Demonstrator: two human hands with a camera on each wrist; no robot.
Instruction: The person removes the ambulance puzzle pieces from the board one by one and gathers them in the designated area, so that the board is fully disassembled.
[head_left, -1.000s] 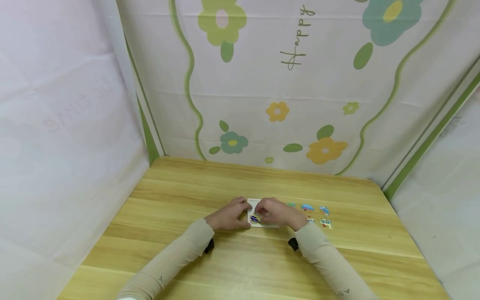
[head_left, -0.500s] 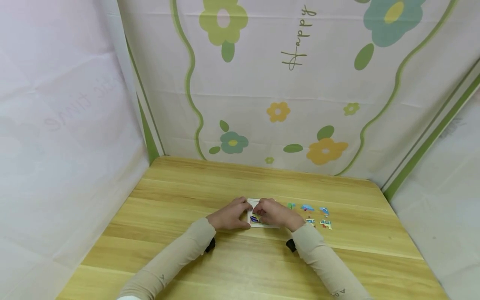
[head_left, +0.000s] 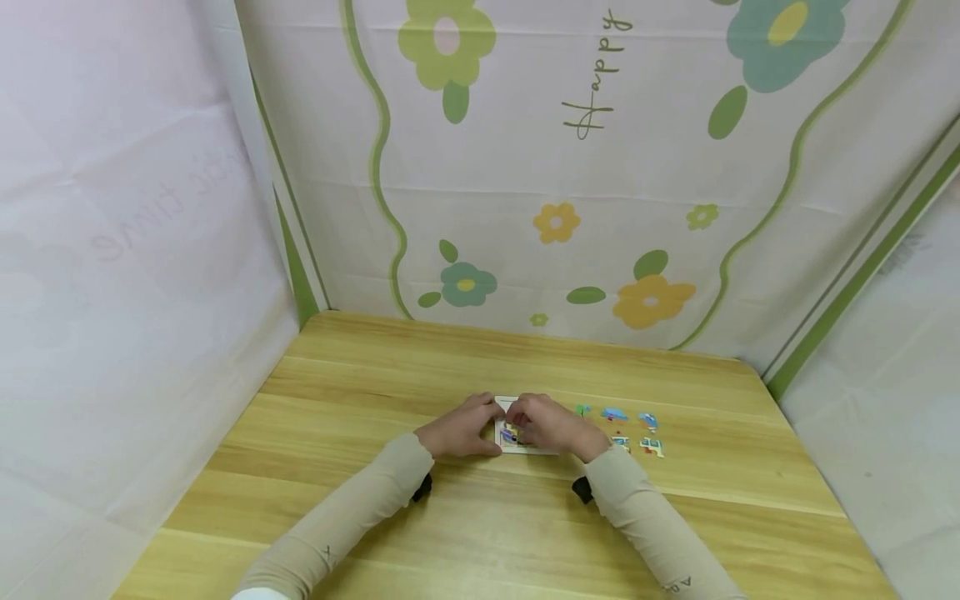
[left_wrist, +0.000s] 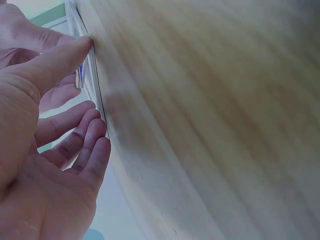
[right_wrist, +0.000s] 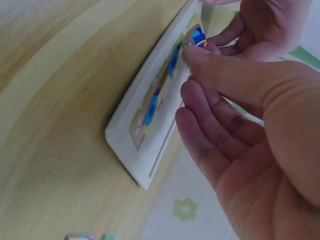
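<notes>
A small white puzzle tray (head_left: 536,452) lies on the wooden table in front of me. Printed pieces with blue wheel shapes (right_wrist: 152,107) fill a strip along its near side, seen in the right wrist view. At the tray's left edge rests my left hand (head_left: 461,429), thumb and fingertips touching the rim, fingers lightly bent. My right hand (head_left: 551,423) is over the tray, thumb and forefinger pinching a blue-and-yellow puzzle piece (right_wrist: 199,37). That piece stands tilted at the tray's left part. The right hand hides much of the tray in the head view.
Several loose puzzle pieces lie right of the tray, among them a light blue one (head_left: 614,413) and a cream-and-red one (head_left: 652,448). Flower-printed cloth walls (head_left: 555,167) enclose the table (head_left: 480,517) at the back and sides.
The pinched piece shows a lighter, shinier face than before, so its tilt has changed slightly. My right fingers have shifted a little. The left hand stays almost still at the tray's edge.
</notes>
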